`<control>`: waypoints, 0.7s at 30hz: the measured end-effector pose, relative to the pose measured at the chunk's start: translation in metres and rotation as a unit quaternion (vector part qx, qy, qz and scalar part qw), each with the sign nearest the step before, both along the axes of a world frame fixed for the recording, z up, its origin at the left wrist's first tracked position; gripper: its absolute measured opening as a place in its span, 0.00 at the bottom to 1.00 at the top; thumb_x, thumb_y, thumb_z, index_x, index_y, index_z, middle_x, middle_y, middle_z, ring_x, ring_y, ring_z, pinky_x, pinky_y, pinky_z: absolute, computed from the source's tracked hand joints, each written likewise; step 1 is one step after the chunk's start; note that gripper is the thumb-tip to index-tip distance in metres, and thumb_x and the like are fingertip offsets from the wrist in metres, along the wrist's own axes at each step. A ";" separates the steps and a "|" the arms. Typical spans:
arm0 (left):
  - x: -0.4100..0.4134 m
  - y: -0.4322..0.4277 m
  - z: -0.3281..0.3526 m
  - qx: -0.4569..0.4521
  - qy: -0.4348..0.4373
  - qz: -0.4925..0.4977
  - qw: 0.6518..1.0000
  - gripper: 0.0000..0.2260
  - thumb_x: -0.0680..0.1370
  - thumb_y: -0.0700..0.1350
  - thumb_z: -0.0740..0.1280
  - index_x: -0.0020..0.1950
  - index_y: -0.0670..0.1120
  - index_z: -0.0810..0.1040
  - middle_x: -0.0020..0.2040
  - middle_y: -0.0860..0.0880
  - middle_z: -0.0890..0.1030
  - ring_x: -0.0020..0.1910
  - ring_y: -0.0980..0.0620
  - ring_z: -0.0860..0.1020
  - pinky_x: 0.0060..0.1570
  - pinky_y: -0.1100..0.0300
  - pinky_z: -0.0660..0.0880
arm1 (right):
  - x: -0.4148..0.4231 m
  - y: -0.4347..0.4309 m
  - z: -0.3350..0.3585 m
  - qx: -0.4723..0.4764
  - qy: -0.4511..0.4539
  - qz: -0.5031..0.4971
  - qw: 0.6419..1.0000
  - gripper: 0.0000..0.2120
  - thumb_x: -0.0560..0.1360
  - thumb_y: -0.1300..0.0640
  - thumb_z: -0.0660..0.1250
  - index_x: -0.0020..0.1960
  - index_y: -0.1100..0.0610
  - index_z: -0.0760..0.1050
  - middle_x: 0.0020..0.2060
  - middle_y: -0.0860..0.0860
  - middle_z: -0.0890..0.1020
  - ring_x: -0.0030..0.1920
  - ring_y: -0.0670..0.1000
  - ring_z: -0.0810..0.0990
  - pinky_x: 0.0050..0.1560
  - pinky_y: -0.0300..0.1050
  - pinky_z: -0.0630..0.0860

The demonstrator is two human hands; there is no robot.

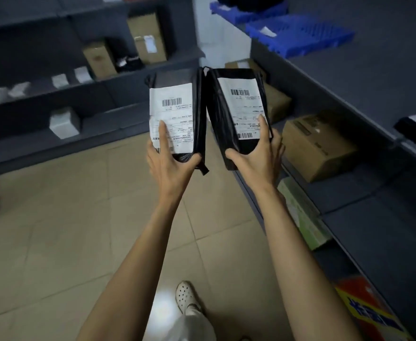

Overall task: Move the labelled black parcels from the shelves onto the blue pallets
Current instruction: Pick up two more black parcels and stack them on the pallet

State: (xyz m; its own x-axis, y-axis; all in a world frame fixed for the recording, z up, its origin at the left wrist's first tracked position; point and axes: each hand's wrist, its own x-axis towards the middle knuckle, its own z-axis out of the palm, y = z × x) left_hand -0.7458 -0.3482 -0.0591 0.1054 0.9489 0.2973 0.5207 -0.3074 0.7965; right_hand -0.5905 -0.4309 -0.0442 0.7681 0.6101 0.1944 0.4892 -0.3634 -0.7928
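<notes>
View from a head camera, looking down a storeroom aisle. Dark grey shelves (54, 99) line both sides. Blue pallets (300, 35) sit at the far right, at the top of the view, and everything else is placed from them.

Below and left of the pallets stretches a beige tiled floor (79, 230). Directly below the pallets, on the right-hand shelving, stand brown cardboard boxes (317, 146).

Left of and below the pallets, well short of them, two black parcels hang side by side over the floor. They touch at the top, and their white labels face the camera. Each parcel's long axis points away from the person, roughly toward the pallets.

The left hand (170, 163) grips the near end of the left parcel (198, 99), the one farther from the pallets. Its thumb hooks round the bottom edge, and one finger (162, 134) lies straight on the label. The right hand (258, 161) grips the near end of the right parcel (220, 119), thumb at the lower corner, fingers wrapped up its outer side.

The right hand is nearer the pallets, so its parcel can probably go down first.
</notes>
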 end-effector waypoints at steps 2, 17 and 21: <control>-0.015 0.029 0.015 0.017 0.001 0.024 1.000 0.48 0.62 0.60 0.69 0.79 0.58 0.52 0.72 0.44 0.62 0.70 0.44 0.62 0.65 0.52 0.63 | -0.013 0.034 0.012 0.014 -0.019 0.014 1.000 0.50 0.60 0.42 0.72 0.77 0.43 0.54 0.72 0.55 0.62 0.69 0.59 0.63 0.64 0.62 0.69; -0.075 0.295 0.077 0.068 0.017 0.059 0.996 0.48 0.62 0.61 0.68 0.79 0.59 0.50 0.75 0.43 0.58 0.70 0.41 0.61 0.68 0.42 0.62 | -0.061 0.303 0.068 0.075 -0.048 0.041 0.995 0.50 0.59 0.41 0.72 0.77 0.41 0.54 0.72 0.54 0.62 0.69 0.58 0.62 0.64 0.56 0.69; -0.066 0.361 0.086 0.085 0.031 0.049 0.995 0.48 0.62 0.60 0.69 0.79 0.57 0.52 0.74 0.44 0.59 0.69 0.42 0.62 0.65 0.44 0.64 | -0.042 0.354 0.073 0.071 -0.062 0.024 0.995 0.50 0.59 0.41 0.72 0.76 0.40 0.53 0.73 0.54 0.61 0.70 0.58 0.62 0.62 0.57 0.70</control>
State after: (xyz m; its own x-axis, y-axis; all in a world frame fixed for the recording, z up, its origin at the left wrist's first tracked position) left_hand -0.8121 0.0129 0.0273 0.0378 0.8918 0.4509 0.6022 -0.3804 0.7019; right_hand -0.6323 -0.0771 0.0290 0.7042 0.6050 0.3716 0.5997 -0.2267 -0.7674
